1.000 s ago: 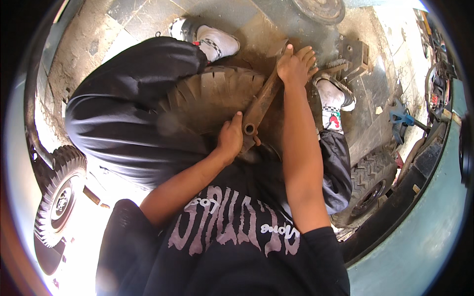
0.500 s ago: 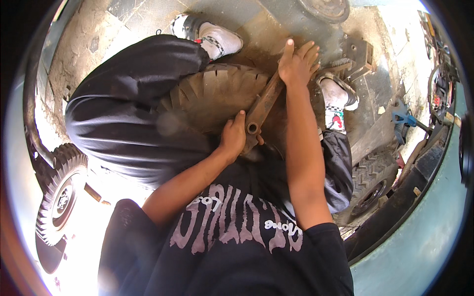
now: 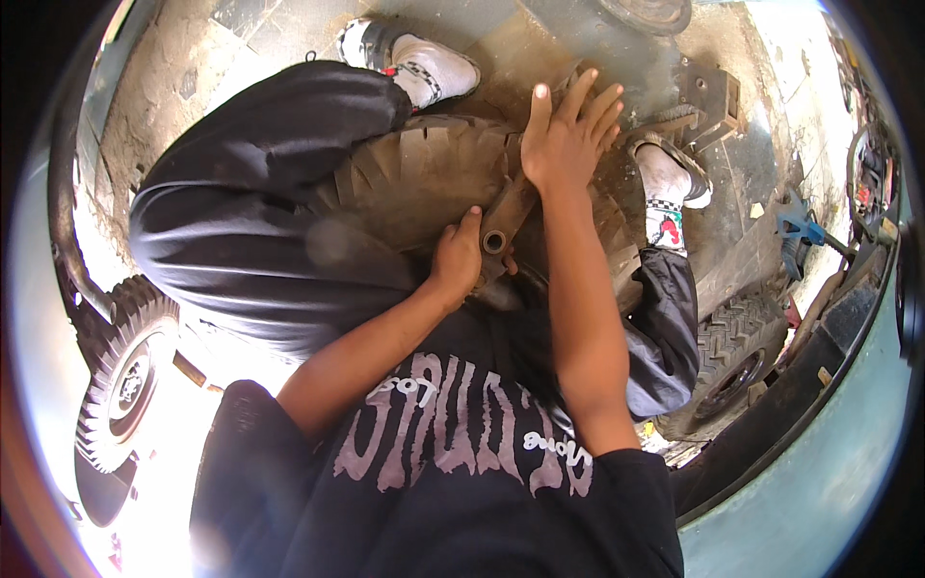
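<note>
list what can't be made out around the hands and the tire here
All in the head view:
- Metal bar: its far part is mostly hidden by the right hand; whether that palm touches it cannot be seen.
- Left hand: most of its fingers are hidden behind the bar.
- Tire between the legs: partly covered by the trouser leg and hands.
- Round disc: cut off by the top edge.

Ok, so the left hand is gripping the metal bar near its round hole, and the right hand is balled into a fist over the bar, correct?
Not quite: the right hand is spread open, not in a fist, as the head view shows. The left hand does grip the metal bar near its round hole.
</note>
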A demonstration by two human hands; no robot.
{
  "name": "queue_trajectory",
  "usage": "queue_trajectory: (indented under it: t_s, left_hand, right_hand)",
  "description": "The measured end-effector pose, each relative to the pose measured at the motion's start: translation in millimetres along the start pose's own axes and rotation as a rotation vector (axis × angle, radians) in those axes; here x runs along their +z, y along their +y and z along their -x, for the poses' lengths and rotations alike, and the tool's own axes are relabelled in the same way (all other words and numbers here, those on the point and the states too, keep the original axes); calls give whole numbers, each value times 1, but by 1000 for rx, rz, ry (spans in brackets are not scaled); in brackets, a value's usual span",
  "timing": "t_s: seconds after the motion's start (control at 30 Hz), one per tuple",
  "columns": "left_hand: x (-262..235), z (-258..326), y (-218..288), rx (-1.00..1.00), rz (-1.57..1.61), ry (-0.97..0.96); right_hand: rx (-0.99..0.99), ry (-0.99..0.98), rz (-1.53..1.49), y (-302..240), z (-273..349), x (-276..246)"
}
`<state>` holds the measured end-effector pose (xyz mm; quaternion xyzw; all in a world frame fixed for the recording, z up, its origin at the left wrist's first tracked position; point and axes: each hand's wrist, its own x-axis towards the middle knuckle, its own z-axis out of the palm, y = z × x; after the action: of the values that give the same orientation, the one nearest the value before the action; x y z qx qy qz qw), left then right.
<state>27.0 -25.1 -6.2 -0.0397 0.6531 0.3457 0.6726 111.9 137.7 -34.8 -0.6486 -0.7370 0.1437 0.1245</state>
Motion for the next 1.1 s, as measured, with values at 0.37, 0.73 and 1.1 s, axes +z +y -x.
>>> queue_trajectory:
  t_s: [0.37, 0.73, 1.1]
  left_hand:
    - [-3, -6, -9, 138, -55, 70]
    - [-8, -19, -14, 89, 29, 35]
    - [-13, -28, -20, 3, 206, -176]
  right_hand:
    - [-49, -74, -88, -31, 67, -15]
    - [-73, 48, -144, -32, 74, -24]
    - [-337, -176, -153, -15, 156, -57]
